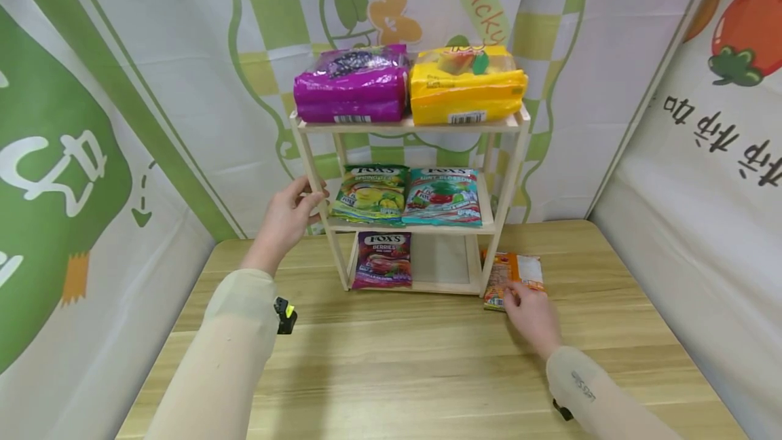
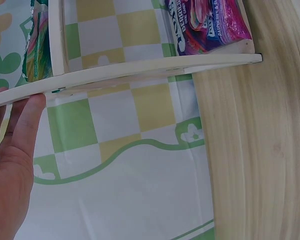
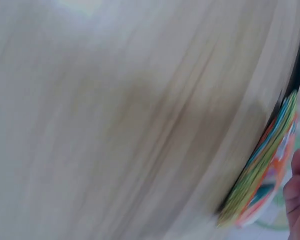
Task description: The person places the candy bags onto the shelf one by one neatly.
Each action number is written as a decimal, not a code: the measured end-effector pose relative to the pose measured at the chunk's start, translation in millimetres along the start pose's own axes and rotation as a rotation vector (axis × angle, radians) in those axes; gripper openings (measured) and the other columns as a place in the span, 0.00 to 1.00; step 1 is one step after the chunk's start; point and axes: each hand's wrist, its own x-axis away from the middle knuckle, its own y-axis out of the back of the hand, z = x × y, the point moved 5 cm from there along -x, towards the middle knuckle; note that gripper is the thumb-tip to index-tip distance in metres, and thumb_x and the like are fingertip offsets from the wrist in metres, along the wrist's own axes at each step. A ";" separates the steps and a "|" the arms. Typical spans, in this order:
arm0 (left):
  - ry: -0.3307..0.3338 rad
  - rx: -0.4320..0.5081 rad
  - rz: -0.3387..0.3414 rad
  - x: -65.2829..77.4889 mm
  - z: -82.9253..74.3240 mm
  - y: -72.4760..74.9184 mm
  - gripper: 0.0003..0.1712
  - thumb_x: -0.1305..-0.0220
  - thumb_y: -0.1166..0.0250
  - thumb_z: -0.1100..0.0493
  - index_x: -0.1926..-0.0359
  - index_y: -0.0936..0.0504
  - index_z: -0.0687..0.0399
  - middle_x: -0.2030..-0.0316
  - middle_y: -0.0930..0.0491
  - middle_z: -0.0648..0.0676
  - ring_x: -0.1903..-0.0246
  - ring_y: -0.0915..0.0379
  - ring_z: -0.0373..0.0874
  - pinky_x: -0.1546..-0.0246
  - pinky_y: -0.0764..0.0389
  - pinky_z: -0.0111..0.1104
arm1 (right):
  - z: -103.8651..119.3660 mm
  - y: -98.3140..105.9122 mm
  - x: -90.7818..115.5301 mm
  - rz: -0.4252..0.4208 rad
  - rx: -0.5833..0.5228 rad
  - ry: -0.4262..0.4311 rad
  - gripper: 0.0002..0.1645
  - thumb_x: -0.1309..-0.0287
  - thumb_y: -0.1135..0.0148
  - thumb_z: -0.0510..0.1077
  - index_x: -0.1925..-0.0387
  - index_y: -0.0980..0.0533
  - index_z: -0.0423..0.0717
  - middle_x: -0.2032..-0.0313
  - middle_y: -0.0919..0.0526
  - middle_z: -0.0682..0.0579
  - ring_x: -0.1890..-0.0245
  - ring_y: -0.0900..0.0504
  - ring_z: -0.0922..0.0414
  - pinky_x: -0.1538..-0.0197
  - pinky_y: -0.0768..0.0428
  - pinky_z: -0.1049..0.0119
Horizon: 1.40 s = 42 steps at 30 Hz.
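Observation:
A small wooden shelf rack (image 1: 421,229) stands on the table, with candy bags on its levels. At its left front post my left hand (image 1: 288,219) holds on near the middle level, thumb in front and fingers reaching behind. The same post crosses the left wrist view, with the fingers (image 2: 26,125) against it. Right of the rack lies a flat stack of orange packets (image 1: 530,266). Over its near edge is my right hand (image 1: 533,314), fingers loosely bent. In the blurred right wrist view the fingertips (image 3: 295,187) are beside the packets (image 3: 262,172).
Purple (image 1: 351,87) and yellow bags (image 1: 467,87) lie on top. A yellow-green bag (image 1: 370,195) and a teal bag (image 1: 444,197) share the middle level. A berries bag (image 1: 383,260) sits bottom left, beside bare shelf board (image 1: 442,260). Printed curtains (image 1: 171,87) enclose the table (image 1: 391,365).

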 end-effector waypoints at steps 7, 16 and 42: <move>0.000 -0.003 -0.002 0.0 1.2 -0.3 0.19 0.19 0.49 0.55 0.35 0.28 0.60 0.41 0.24 0.66 0.39 0.25 0.59 0.41 0.16 0.43 | -39.4 8.6 -1.4 0.058 -0.038 -0.285 0.18 0.32 0.44 0.40 0.47 0.21 0.33 0.70 0.16 0.43 0.80 0.24 0.54 0.80 0.25 0.64; -0.001 0.002 0.000 -0.3 1.8 -0.9 0.19 0.19 0.49 0.55 0.35 0.28 0.60 0.41 0.24 0.66 0.39 0.26 0.59 0.40 0.17 0.44 | -62.9 0.4 1.3 0.263 -0.081 -0.512 0.46 0.29 0.43 0.56 0.27 0.45 0.26 0.33 0.40 0.21 0.34 0.37 0.25 0.32 0.33 0.28; 0.008 0.016 0.001 -0.8 1.3 -0.5 0.19 0.19 0.49 0.57 0.34 0.28 0.60 0.40 0.24 0.64 0.37 0.27 0.58 0.40 0.17 0.42 | -63.5 -3.6 -5.6 0.332 -0.296 -0.639 0.38 0.29 0.41 0.52 0.35 0.36 0.24 0.42 0.25 0.26 0.46 0.22 0.36 0.47 0.17 0.44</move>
